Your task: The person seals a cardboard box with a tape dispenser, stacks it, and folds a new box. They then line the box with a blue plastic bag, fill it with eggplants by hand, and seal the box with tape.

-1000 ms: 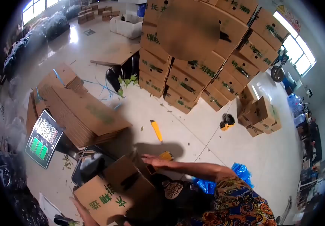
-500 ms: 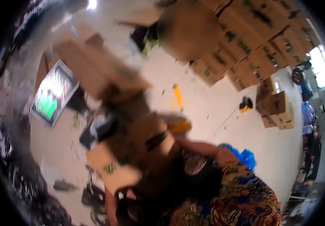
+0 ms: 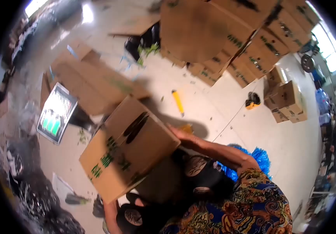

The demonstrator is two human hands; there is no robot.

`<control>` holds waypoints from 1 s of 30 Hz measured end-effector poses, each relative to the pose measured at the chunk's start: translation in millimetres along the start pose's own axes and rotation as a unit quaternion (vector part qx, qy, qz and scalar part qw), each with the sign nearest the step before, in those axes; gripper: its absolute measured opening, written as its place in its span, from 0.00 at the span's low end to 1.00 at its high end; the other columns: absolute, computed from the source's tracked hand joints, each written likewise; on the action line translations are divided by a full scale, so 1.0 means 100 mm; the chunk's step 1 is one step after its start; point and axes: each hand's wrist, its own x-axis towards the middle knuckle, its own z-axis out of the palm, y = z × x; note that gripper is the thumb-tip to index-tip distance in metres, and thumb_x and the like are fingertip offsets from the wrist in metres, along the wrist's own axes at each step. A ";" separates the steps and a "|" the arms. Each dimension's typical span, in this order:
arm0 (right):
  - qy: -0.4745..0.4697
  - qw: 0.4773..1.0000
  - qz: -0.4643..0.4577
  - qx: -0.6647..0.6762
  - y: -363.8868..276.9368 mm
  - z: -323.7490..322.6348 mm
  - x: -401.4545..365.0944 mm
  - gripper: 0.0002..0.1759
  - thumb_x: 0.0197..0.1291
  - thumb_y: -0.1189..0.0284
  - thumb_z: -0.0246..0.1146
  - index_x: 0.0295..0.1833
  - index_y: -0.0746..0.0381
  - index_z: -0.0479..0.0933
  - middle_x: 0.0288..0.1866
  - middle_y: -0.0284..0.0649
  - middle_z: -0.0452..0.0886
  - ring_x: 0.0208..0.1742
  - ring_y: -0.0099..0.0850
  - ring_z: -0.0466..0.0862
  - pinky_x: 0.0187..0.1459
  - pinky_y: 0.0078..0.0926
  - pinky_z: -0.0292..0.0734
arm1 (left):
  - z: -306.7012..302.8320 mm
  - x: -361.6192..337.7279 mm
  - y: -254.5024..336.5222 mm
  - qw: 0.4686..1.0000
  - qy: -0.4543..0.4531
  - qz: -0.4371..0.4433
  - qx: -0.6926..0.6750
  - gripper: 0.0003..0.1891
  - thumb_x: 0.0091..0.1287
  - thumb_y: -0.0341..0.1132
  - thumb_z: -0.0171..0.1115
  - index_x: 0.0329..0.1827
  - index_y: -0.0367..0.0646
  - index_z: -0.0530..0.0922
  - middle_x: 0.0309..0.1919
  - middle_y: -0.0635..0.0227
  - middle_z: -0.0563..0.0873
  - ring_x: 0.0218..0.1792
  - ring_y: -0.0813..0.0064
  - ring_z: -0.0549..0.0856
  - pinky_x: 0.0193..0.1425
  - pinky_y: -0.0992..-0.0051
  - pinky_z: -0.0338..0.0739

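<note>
Head view, landmark the scale display (image 3: 57, 113). I log one printed carton (image 3: 131, 150): right of the display, tilted, between both hands. Right hand (image 3: 181, 135): grasping the carton's right end. Left hand (image 3: 111, 203): at its lower edge, grasping by my judgement, fingers mostly hidden. Opposed holds probably balance the bulk. Flattened cartons (image 3: 94, 82): piled just beyond the display, presumably to save floor. Yellow tool (image 3: 178, 103): well right of the display, likely there to leave both hands for the carton.
</note>
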 end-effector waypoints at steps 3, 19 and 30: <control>0.003 0.987 -0.022 0.160 -0.92 0.01 -0.55 0.38 0.73 0.43 0.41 0.73 0.62 0.63 0.68 0.42 0.73 0.67 0.33 0.72 0.67 0.30 0.67 | 0.33 -0.03 0.13 0.999 -0.046 0.012 0.000 0.35 0.71 0.66 0.45 0.67 0.47 0.67 0.62 0.64 0.76 0.53 0.67 0.80 0.52 0.64 0.79; 0.142 0.880 -0.449 0.056 -2.33 -0.61 -2.75 0.28 0.58 0.79 0.64 0.64 0.67 0.67 0.43 0.30 0.79 0.42 0.17 0.77 0.43 0.16 0.72 | 2.75 -0.52 0.43 0.943 -0.332 0.002 0.003 0.36 0.71 0.67 0.43 0.68 0.47 0.66 0.63 0.63 0.74 0.54 0.66 0.80 0.53 0.62 0.78; 0.416 0.594 -0.668 -0.163 -4.16 -1.48 -3.25 0.43 0.56 0.55 0.70 0.71 0.65 0.63 0.64 0.46 0.73 0.49 0.28 0.80 0.52 0.25 0.76 | 5.57 -0.20 0.68 0.891 -0.448 0.068 0.015 0.35 0.70 0.66 0.47 0.68 0.47 0.63 0.63 0.61 0.73 0.56 0.63 0.78 0.53 0.58 0.78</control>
